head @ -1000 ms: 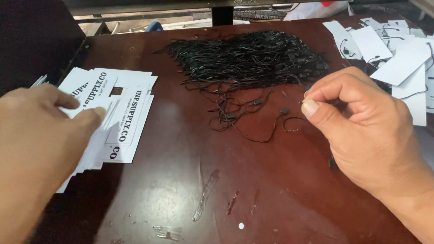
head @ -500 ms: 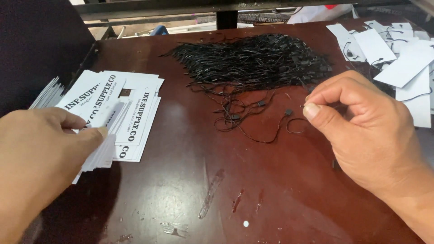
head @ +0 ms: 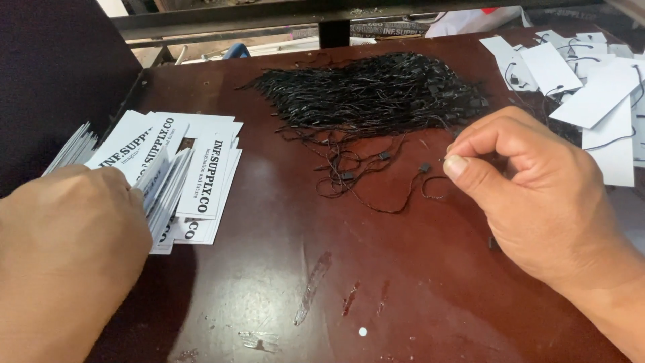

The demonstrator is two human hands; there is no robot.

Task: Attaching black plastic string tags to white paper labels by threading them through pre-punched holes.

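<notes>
Black string (head: pixel 430 181) pinched in right hand (head: pixel 531 195) grip, left hand (head: pixel 67 249) grip pressed on white cards (head: pixel 168 181)

Left hand (head: pixel 70 249) and right hand (head: pixel 537 195) were bare: no gloves, rings or watch seen. Forearms showed no sleeves in frame. Right thumbnail was short, trimmed.

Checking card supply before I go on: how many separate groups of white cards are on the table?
2: the printed white card stack at the left under the left hand, and strung white tags at the far right. More may lie off-frame.
</notes>
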